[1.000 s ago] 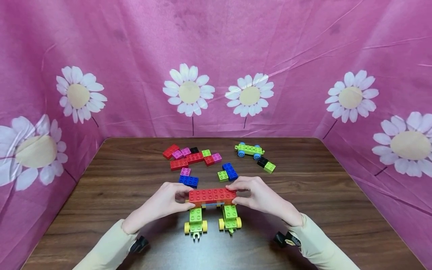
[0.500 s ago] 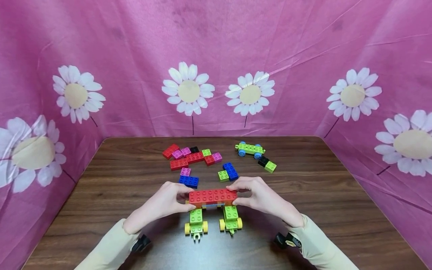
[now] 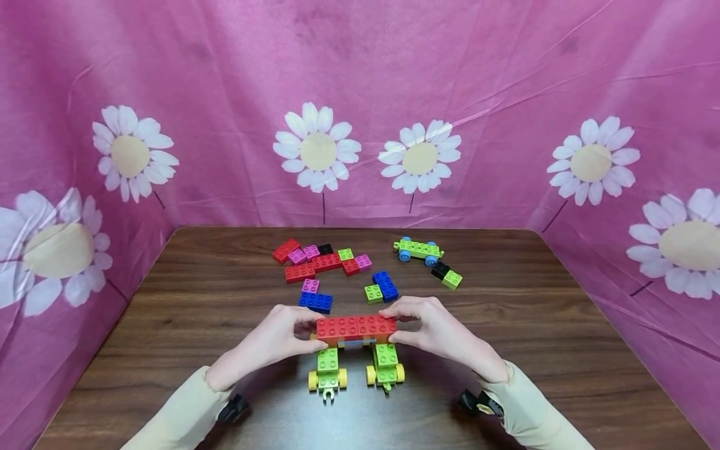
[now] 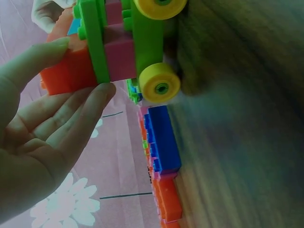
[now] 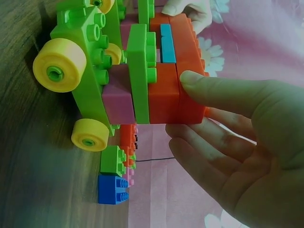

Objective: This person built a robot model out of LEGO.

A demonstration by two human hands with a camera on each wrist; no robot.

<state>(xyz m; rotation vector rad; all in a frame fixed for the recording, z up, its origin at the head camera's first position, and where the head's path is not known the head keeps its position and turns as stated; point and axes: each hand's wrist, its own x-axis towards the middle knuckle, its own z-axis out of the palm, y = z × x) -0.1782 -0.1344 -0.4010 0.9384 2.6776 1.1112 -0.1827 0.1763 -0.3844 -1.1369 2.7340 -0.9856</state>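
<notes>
Two red toy bricks (image 3: 355,326) lie end to end across the top of a brick build. Under them are a thin blue piece (image 5: 167,42), green bricks (image 5: 138,71) and pink bricks (image 5: 118,97). Two green wheeled bases (image 3: 328,380) with yellow wheels (image 5: 60,65) carry the build side by side. My left hand (image 3: 272,340) pinches the left end of the red row between thumb and fingers. At the right end my right hand (image 3: 435,331) grips the row likewise, its thumb against the red side in the right wrist view.
Behind the build lie blue bricks (image 3: 316,302), a small green brick (image 3: 374,294) and a cluster of red bricks (image 3: 300,272) with pink and black ones. A green wheeled base with blue wheels (image 3: 418,249) stands farther back. Pink cloth (image 3: 360,81) rises behind the wooden table (image 3: 214,281).
</notes>
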